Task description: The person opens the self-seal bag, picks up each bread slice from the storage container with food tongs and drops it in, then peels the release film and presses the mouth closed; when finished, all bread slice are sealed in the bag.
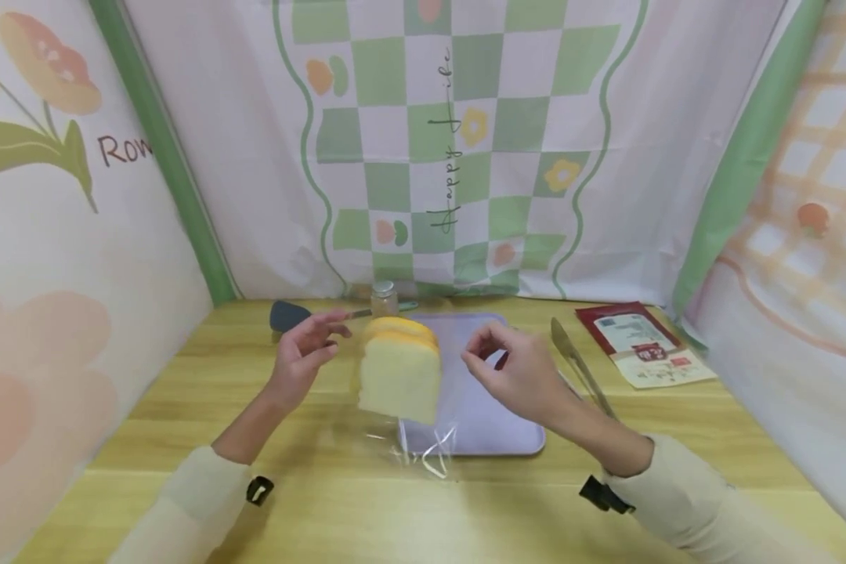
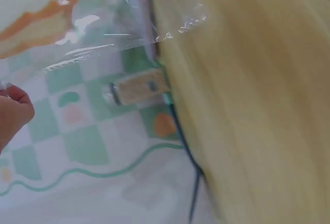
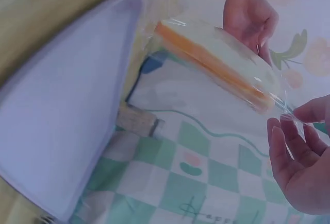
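Observation:
Slices of bread (image 1: 399,380) in a clear plastic bag (image 1: 437,458) hang in front of me, over the left part of a lilac tray (image 1: 493,427). My right hand (image 1: 518,372) pinches the gathered film of the bag between thumb and fingertips, as the right wrist view shows. Left of the bread is my left hand (image 1: 306,352), its fingers loosely bent with a gap between thumb and forefinger. The bag's shiny film edge (image 2: 77,56) stretches close to the left fingertips in the left wrist view.
Behind the bread stands a small lidded jar (image 1: 384,299), beside a dark spatula (image 1: 289,315) with a green handle. Metal tongs (image 1: 581,368) lie right of the tray, and a red and cream packet (image 1: 645,345) is farther right. Printed curtains (image 1: 458,157) enclose the wooden table (image 1: 254,423).

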